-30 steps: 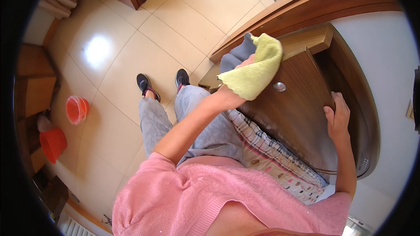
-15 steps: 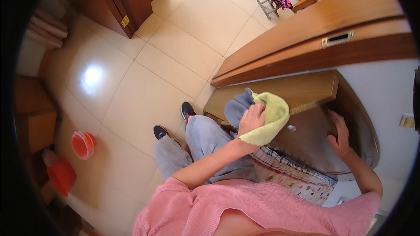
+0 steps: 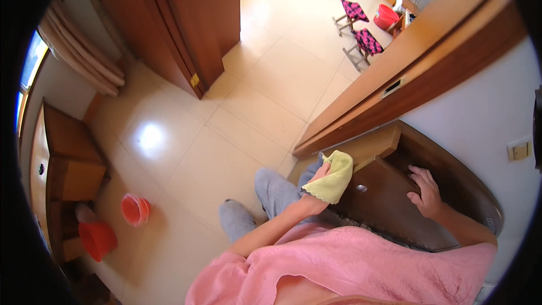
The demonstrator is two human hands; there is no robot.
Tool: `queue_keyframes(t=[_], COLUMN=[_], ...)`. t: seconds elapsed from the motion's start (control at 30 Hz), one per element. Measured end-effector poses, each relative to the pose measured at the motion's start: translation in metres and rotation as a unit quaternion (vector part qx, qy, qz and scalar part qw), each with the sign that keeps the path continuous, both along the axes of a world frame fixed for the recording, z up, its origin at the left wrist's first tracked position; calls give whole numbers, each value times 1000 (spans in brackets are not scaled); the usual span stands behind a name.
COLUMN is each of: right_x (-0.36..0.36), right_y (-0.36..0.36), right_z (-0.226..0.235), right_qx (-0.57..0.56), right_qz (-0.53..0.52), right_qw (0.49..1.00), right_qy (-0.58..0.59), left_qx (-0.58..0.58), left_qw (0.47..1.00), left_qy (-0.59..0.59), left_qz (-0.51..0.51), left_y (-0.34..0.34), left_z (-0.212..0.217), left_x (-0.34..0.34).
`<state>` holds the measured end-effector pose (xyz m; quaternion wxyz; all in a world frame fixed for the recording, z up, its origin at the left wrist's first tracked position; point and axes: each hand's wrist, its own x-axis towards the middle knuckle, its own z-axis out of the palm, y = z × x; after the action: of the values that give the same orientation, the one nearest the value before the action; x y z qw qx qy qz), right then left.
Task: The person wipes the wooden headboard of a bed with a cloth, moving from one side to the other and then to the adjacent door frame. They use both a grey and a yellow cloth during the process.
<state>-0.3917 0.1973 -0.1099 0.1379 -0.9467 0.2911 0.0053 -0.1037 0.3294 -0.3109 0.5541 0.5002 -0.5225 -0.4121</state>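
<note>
My left hand (image 3: 323, 176) holds a two-sided cloth (image 3: 337, 179), yellow-green with a grey side. The cloth drapes over the fingers and hides most of them. It is beside the near corner of a brown wooden cabinet's pulled-out drawer (image 3: 384, 206), which has a round metal knob (image 3: 361, 188). My right hand (image 3: 426, 193) rests at the drawer's right edge, fingers spread and thumb apart, with nothing visible held. The curved dark cabinet top (image 3: 446, 166) lies just beyond that hand. What is inside the drawer cannot be made out.
A wooden door frame (image 3: 395, 85) rises behind the cabinet. Brown doors (image 3: 186, 34) stand across the tiled floor (image 3: 186, 152). At left are a desk (image 3: 76, 175), a lined red bin (image 3: 135, 209) and a red bucket (image 3: 97, 240). Two folding stools (image 3: 361, 45) stand far off.
The view has tilted up, showing more of the room, a window and curtain. The cloth now wraps lower over my left hand. My right hand stays at the drawer edge.
</note>
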Motion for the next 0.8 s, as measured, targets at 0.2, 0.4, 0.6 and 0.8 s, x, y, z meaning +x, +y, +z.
queue_keyframes(t=[0.2, 0.4, 0.6, 0.8], right_x=[3, -2, 30, 30], right_y=[2, -5, -21, -24], right_z=[4, -1, -8, -14], right_qx=[12, 63, -26, -32], right_qz=[-10, 25, 219, 257], right_qw=[1000, 996, 972, 963], right_qy=[6, -54, -76, -81], left_qx=[-77, -39, -337, -363], left_qw=[992, 997, 864, 729], left_qy=[-50, 57, -317, -458], left_qz=[87, 34, 197, 356], left_y=[-22, -77, -156, -199], left_z=[-8, 68, 198, 294], left_x=[-17, 0, -4, 3])
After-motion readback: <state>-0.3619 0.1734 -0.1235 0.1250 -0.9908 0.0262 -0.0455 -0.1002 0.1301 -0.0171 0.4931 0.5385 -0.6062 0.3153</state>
